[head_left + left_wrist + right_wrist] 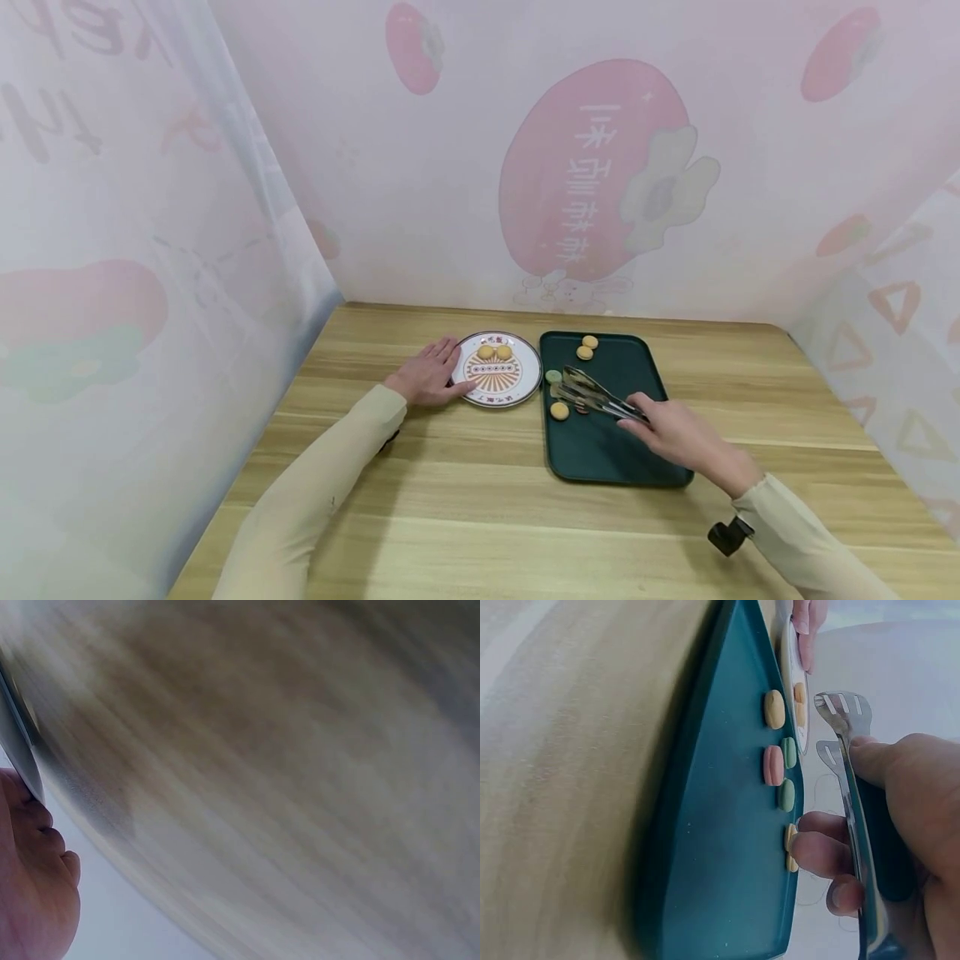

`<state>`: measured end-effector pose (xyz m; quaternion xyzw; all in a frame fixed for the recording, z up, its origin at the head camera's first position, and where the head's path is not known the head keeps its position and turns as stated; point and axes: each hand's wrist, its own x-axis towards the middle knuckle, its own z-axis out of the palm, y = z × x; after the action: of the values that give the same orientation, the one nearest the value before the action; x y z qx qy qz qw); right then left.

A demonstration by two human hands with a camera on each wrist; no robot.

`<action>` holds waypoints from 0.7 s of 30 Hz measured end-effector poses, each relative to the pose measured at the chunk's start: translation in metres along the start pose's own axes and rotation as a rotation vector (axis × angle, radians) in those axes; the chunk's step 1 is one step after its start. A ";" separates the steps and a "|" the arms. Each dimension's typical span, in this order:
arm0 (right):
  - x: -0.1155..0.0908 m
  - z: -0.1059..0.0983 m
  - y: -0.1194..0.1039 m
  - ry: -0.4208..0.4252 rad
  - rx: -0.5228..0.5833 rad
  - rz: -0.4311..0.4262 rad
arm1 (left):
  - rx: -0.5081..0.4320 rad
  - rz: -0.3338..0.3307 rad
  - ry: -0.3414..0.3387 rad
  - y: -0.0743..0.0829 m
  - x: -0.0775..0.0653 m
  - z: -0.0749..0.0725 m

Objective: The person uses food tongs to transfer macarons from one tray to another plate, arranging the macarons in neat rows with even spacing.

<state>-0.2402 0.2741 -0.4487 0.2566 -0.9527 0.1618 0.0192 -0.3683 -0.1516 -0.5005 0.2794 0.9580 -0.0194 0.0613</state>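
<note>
My left hand rests at the left side of a round white plate, fingers straight and thumb over its rim. Two yellow macarons sit together on the plate. With my right hand I hold metal serving tongs, their slotted ends apart above the left part of a dark green tray. In the right wrist view a pink macaron, two green macarons and a yellow macaron are on the tray. Another pair of yellow macarons lies near its far edge. Nothing is between the tong ends.
The plate and tray stand side by side on a wooden table. A printed pink-and-white curtain closes off the back, with more cloth at both sides. The left wrist view is mostly blurred tabletop.
</note>
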 end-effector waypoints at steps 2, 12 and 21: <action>-0.001 0.002 0.000 0.015 -0.002 -0.017 | -0.001 0.002 0.005 0.000 0.000 0.000; -0.009 0.012 0.004 0.007 -0.004 -0.041 | -0.011 0.004 0.010 0.000 -0.001 0.000; -0.012 0.018 0.005 -0.011 0.019 -0.048 | -0.010 0.005 0.015 0.000 0.000 0.001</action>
<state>-0.2312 0.2789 -0.4688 0.2806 -0.9448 0.1687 0.0156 -0.3685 -0.1514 -0.5016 0.2814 0.9579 -0.0121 0.0554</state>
